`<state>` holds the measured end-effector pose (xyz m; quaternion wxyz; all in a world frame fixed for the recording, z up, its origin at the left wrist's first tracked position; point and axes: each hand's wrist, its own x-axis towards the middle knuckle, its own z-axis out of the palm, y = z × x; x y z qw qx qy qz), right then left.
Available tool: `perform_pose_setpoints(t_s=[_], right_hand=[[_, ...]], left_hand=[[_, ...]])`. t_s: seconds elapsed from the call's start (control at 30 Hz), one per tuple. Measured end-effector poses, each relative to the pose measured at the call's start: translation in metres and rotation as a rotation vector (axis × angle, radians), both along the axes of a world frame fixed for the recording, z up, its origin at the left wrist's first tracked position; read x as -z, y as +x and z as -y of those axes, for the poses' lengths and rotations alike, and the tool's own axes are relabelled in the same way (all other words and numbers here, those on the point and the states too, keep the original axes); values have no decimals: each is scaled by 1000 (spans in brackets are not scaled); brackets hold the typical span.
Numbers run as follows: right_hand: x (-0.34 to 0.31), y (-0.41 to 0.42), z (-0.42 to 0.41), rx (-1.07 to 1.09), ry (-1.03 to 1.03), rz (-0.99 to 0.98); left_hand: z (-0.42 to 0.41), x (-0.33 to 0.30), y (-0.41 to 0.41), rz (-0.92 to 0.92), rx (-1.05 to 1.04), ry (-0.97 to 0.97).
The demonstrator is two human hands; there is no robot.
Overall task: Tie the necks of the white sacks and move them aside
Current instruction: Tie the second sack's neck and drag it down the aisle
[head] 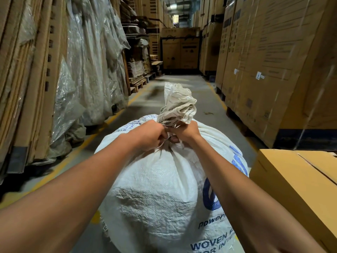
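Sack (160, 189) upright on warehouse aisle floor (182, 83), beside cardboard box (291, 179). Left hand (151, 134) and right hand (184, 132) both clenched on tie string (160, 146) at gathered neck (176, 106), likely cinching knot tight so contents stay in.

The white sack (155, 189) bears blue print, cut off: "WOVEN" and part of "power…"; the carton labels are too blurred.
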<state>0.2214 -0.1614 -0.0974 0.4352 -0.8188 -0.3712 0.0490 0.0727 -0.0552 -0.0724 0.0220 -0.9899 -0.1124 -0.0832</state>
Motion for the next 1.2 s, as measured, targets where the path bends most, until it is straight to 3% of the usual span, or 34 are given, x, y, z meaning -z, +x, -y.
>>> perform_pose_setpoints(t_s=[0.17, 0.27, 0.4, 0.5, 0.6, 0.9, 1.07, 1.2], right_hand=[[6, 1, 4, -23, 154, -238], [8, 5, 4, -7, 99, -218], [6, 18, 17, -284, 69, -169], [9, 28, 21, -369, -23, -242], [12, 42, 19, -363, -190, -146], [1, 36, 30, -529, -186, -215], [0, 31, 38, -598, -136, -321], [11, 37, 37, -561, -72, -407]], left_hand=[[-2, 7, 3, 51, 29, 25], [-2, 5, 1, 23, 112, -22], [-3, 12, -2, 64, 94, -68], [-3, 14, -3, 141, 41, -28], [-2, 15, 1, 171, 46, 105], [4, 12, 0, 222, 31, 5], [2, 11, -1, 302, -111, -192], [9, 6, 2, 342, -215, -197]])
